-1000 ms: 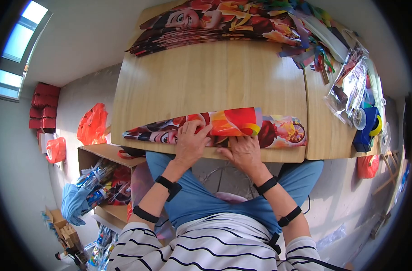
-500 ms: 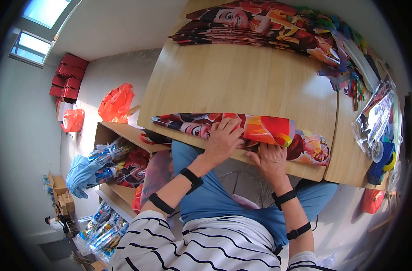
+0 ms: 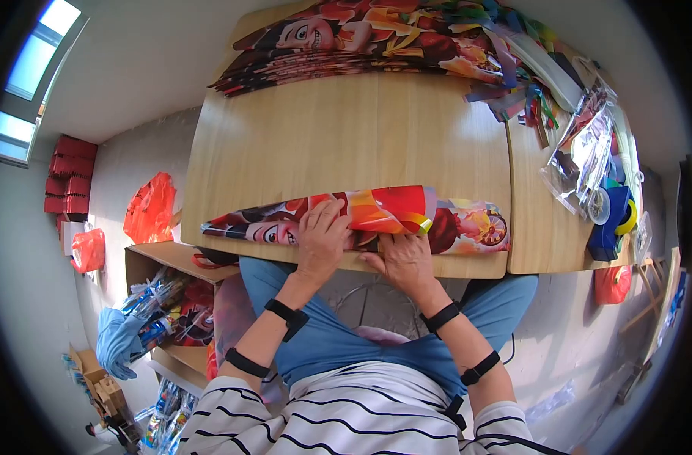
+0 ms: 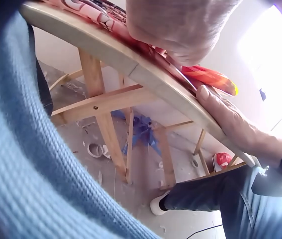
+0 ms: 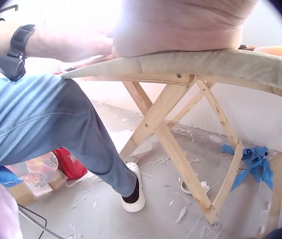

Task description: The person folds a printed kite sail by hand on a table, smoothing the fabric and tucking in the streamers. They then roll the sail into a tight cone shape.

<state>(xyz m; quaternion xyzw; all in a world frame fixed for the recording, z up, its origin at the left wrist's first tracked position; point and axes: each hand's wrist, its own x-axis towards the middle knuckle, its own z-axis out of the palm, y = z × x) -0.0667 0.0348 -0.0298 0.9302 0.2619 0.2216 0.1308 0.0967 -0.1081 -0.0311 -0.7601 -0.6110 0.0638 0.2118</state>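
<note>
A glossy printed sheet (image 3: 285, 220) with a cartoon face lies along the table's near edge, its middle part folded over into a red and orange flap (image 3: 395, 206). The left hand (image 3: 322, 239) rests on the sheet left of the flap, fingers spread and lightly bent. Beside it, the right hand (image 3: 405, 260) touches the flap's lower edge, with its fingertips hidden there and its thumb out to the left. In the left wrist view, the right hand (image 4: 230, 117) lies at the table edge. The right wrist view shows mostly the heel of that hand (image 5: 181, 27) on the tabletop.
Stacked printed sheets (image 3: 361, 42) lie at the table's far side. Ribbons (image 3: 539, 102), clear plastic wrap (image 3: 585, 152) and a blue tape dispenser (image 3: 611, 227) are on the right. An open carton (image 3: 171, 254) stands at the lower left. Wooden legs (image 5: 181, 164) support the table.
The head view swung aside and came back. Both hands keep nearly the same places on the sheet, and the flap looks much the same.
</note>
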